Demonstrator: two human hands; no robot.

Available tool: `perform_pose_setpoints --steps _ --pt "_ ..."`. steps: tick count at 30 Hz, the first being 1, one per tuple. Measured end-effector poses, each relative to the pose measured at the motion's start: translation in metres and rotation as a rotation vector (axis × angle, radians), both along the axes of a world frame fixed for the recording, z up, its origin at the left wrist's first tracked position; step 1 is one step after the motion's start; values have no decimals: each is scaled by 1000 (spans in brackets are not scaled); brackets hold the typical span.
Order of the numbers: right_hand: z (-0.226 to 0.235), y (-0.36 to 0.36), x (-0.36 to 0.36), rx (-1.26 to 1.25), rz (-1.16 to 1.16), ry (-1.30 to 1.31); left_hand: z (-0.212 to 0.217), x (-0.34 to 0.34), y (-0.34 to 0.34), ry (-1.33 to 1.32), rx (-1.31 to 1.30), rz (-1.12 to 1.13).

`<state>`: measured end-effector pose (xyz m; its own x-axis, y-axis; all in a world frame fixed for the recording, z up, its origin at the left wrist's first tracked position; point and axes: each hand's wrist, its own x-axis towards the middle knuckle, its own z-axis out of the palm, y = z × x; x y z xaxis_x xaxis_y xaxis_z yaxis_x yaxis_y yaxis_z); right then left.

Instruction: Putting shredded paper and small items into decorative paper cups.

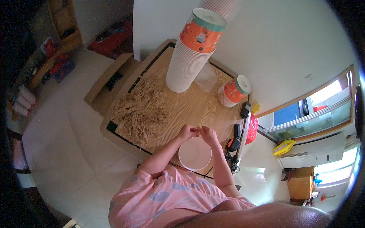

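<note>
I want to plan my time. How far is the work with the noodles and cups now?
Done: nothing clearly; no filled cup is visible. In hand: both hands, left hand and right hand, meet above one white cup, whose inside looks empty. Left: a large noodle pile on the wooden table and a tall cup stack.

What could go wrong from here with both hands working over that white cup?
The left hand and right hand meet over the white cup, which sits near the table edge; a nudge might tip it off. The tall cup stack looks top-heavy. Loose straw-like strands lie close to the edge and may slide off.
</note>
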<state>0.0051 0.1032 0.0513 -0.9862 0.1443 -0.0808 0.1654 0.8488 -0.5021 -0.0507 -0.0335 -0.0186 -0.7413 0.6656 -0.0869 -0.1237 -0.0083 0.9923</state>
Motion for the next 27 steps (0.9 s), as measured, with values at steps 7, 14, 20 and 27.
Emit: perform_pose_setpoints --steps 7,14,20,27 --pt "-8 4 -1 -64 39 -22 0 6 1 -18 24 88" --pt "0 6 -3 -94 71 -145 -16 2 3 -44 35 68" --pt "3 4 1 -77 74 -10 -8 6 1 -65 70 79" --pt "5 0 5 -25 93 30 -7 9 -2 -132 68 57"
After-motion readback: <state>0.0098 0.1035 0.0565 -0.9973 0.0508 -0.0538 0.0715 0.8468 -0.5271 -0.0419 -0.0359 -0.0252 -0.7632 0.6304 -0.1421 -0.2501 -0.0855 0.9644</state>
